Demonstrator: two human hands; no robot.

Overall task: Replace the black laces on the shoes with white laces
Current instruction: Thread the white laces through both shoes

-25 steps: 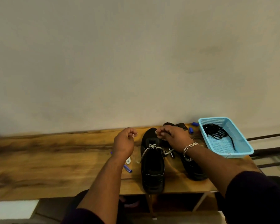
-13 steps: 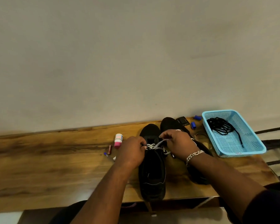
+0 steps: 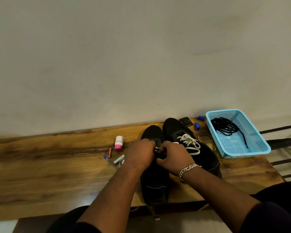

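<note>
While the pale wall (image 3: 141, 56) fills the whole upper half of the frame, the wooden counter (image 3: 49, 174) runs across the lower half, its far edge against that wall. At the right of the frame sits the light-blue basket (image 3: 259, 148), with the black laces (image 3: 225, 126) bunched in its far end and one strand trailing toward the near end. Just left of the basket lie my two black shoes, side by side and toes toward the wall. The right-hand shoe (image 3: 207, 157) carries a white lace (image 3: 190, 142) crossed through its eyelets, the loose end looped on top. The left-hand shoe (image 3: 154, 185) sits low in the middle of the frame, and both my hands meet over its eyelets. My left hand (image 3: 139, 153) has its fingers curled in on the lacing there, and my right hand (image 3: 173, 157), a chain bracelet (image 3: 188, 169) on its wrist, curls in against it from the other side; a small bit of white lace shows between them, but I cannot tell exactly what each pinches. Left of my hands lie a pink-and-white bottle (image 3: 119, 143), a pen (image 3: 109, 160) and a small battery (image 3: 109, 152). Behind the shoes, by the wall, are a small black case (image 3: 186, 121) and two blue caps (image 3: 197, 126).
</note>
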